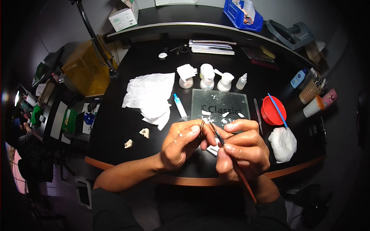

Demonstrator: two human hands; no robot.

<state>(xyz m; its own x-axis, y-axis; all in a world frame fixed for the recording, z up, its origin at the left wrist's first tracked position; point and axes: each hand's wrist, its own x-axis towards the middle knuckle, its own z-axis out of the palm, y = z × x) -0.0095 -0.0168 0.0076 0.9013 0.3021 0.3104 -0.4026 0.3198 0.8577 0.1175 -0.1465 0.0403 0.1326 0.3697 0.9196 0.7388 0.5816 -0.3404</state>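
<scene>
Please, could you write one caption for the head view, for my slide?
Left hand pinching a small dark item, right hand holding a brush, near a glass plate.

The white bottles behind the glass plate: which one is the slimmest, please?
The rightmost white bottle of that row, with the narrow pointed tip; the containers to its left are all wider.

Slanted brush (243,179), red-brown handle, tip near small white piece (206,121); dark tool (202,125) mostly hidden
</scene>
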